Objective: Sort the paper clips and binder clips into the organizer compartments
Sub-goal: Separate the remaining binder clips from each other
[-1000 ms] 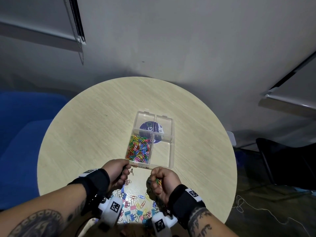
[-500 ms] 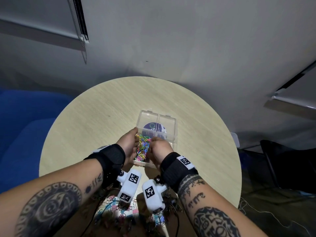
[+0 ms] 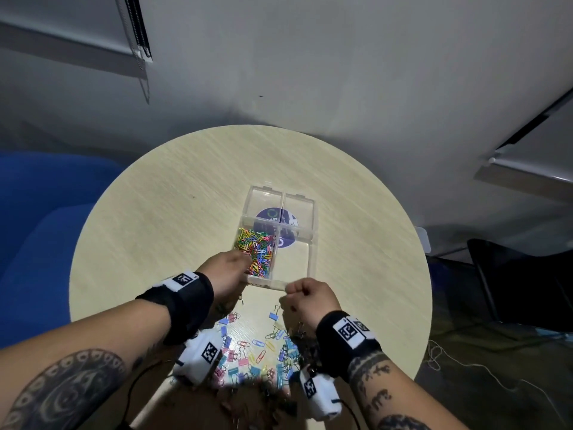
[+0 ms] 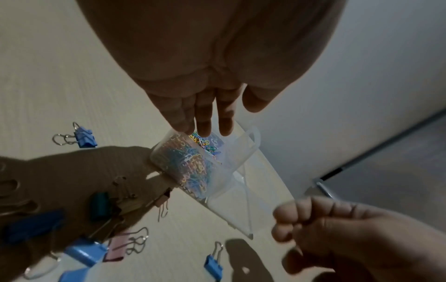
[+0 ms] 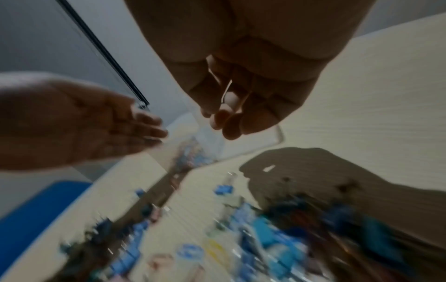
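On the round table (image 3: 173,212), mid-surface: clear organizer (image 3: 312,243), lid folded back. Left compartment heaped with coloured paper clips (image 3: 257,252); right compartment looks bare. Left hand (image 3: 228,274) over the paper-clip side, fingers (image 4: 205,122) straight and close together, tips at the rim — probably releasing or levelling clips. Right hand (image 3: 310,297) at the near wall, fingers curled into a fist; a thin pale loop (image 5: 229,97) inside, possibly a clip, cannot tell. Nearer the body: unsorted binder clips (image 3: 254,352), mixed with loose clips.

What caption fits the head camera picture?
Left hand drops paper clips into a clear box; right hand curled beside it.
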